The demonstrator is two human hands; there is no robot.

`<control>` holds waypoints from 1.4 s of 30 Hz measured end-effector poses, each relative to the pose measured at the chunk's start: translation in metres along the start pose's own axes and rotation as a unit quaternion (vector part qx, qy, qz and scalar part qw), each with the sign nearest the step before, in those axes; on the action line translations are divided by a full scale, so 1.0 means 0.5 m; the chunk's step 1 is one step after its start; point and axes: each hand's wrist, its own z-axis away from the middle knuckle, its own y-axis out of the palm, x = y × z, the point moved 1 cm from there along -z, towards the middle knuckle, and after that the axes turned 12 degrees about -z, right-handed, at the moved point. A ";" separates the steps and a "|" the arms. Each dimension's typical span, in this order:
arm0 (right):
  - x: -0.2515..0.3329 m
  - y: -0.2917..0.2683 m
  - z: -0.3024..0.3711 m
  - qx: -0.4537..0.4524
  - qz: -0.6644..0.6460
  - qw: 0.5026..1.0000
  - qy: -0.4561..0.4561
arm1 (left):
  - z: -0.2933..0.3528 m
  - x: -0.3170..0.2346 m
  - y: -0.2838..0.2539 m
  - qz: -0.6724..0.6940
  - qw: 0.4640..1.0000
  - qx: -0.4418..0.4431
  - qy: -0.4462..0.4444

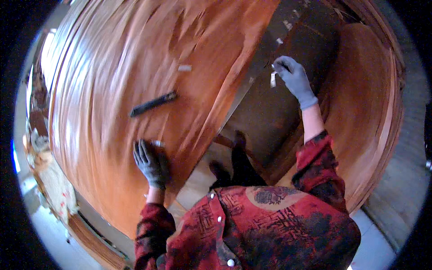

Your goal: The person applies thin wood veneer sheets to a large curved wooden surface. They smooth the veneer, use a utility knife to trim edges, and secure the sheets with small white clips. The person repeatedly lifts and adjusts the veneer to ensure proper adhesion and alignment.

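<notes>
My left hand (151, 163), in a grey glove, lies with fingers stretched out on a large reddish-brown wood veneer sheet (117, 166). A small white piece (157, 143) shows beside its fingertips. My right hand (294, 81), also gloved, is raised at the right over a dark surface. Its thumb and fingers pinch a short pale strip of tape (273, 80) that hangs down. On the veneer, ahead of my left hand, rests a long black tool (154, 104) that looks like a box cutter. Another small white piece (184, 68) lies farther off.
Several whitish tape bits (288, 24) sit along the dark surface (265, 112) at the far right. More stacked veneer (364, 108) curves along the right side. Rippled folds run through the veneer at the far left. Torn pale scraps (56, 189) lie by the left edge.
</notes>
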 end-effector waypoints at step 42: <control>0.171 0.366 0.203 0.122 0.472 0.871 0.070 | -0.037 -0.232 -0.044 0.178 0.963 -0.065 0.190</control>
